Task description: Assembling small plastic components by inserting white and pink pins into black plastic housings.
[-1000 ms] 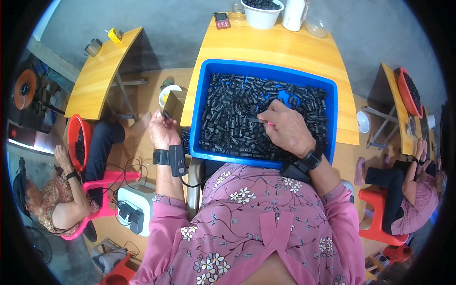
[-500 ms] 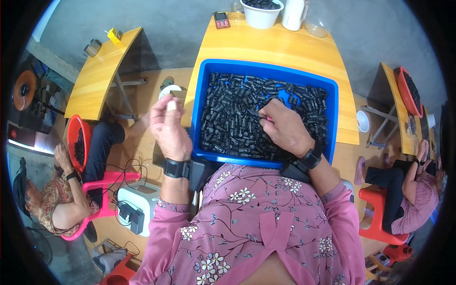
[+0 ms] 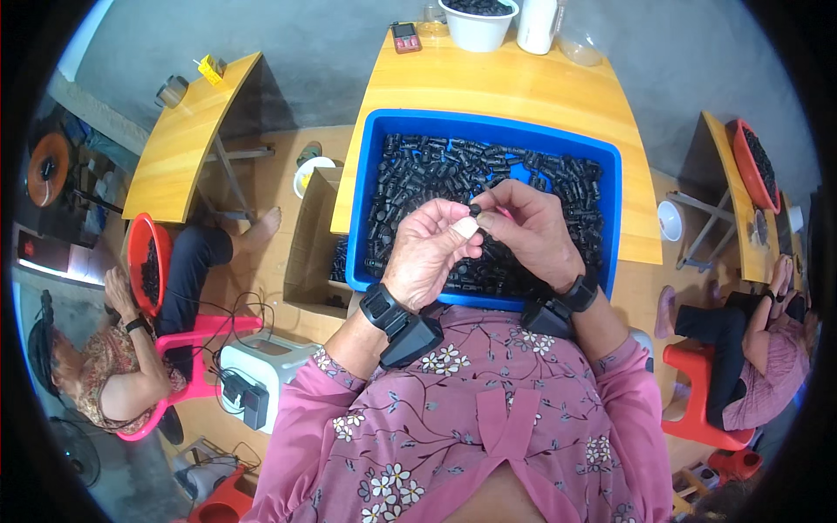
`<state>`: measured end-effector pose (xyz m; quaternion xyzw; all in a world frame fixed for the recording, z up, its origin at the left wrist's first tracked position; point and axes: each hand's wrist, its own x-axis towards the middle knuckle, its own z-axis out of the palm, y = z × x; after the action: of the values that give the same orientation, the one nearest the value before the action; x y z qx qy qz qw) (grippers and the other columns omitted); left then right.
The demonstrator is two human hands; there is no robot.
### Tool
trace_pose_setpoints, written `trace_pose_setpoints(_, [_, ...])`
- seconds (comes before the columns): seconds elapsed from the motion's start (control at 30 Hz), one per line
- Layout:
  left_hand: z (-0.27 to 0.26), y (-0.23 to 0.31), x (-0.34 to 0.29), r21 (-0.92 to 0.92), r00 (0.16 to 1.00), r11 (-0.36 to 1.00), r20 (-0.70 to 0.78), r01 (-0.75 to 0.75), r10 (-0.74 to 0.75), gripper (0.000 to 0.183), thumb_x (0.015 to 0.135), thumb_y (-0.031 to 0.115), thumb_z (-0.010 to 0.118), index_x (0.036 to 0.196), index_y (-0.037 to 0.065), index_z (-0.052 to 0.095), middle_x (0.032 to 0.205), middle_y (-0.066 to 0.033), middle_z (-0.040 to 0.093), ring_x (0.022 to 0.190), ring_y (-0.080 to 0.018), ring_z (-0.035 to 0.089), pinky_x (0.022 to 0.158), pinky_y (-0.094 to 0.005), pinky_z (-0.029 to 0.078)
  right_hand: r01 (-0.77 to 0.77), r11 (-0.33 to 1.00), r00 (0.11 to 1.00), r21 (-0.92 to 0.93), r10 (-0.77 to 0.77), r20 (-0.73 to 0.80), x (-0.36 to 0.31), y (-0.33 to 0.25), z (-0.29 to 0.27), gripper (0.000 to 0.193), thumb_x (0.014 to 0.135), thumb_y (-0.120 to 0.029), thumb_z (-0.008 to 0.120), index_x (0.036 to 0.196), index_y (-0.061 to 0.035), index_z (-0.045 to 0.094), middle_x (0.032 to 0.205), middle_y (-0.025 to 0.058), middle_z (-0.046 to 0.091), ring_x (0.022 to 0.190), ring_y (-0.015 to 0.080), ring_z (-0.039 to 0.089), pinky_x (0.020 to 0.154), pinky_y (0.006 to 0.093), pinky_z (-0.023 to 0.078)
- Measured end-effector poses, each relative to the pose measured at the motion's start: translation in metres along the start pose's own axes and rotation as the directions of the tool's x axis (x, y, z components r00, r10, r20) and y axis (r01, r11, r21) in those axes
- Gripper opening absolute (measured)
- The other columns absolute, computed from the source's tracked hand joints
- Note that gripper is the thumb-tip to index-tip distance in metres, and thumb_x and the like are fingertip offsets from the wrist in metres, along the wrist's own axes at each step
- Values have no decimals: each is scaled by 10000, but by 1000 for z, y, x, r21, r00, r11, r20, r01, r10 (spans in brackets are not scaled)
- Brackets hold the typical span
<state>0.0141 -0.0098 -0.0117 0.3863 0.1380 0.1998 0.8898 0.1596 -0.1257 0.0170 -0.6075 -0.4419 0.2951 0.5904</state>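
Black piece (image 3: 475, 210) between both hands (image 3: 427, 251)

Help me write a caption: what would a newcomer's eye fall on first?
The blue rectangular plastic tray, holding small black cylindrical parts, dominates the centre. Over it, the bare left hand and bare right hand meet at one small dark piece. At left, a round red plastic basin stands out.

Small black part (image 3: 475, 210), pinched over the tray (image 3: 488, 126) — pink tool (image 3: 504, 212) beside it, mostly hidden — black cylinders (image 3: 427, 170) jumbled below.
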Motion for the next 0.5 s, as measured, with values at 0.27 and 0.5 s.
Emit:
trace_pose_setpoints(0.27, [-7,-3,1,-204,995,977,88,69,-52,82,958,43,612,1039,32,603,924,-84,665,809,-189,674,713,-324,570,-40,993,999,111,38,27,-1,-1,-1,153,909,-90,687,1022,13,695,807,-2,655,638,26,553,583,178,458])
trace_pose_setpoints(0.5, [-6,1,0,-292,979,939,141,180,-144,71,977,67,586,1038,32,600,928,-103,672,819,-205,671,720,-342,543,-65,990,998,126,65,3,-1,-6,-2,194,889,-58,697,1072,7,694,804,-14,641,677,26,543,617,184,455])
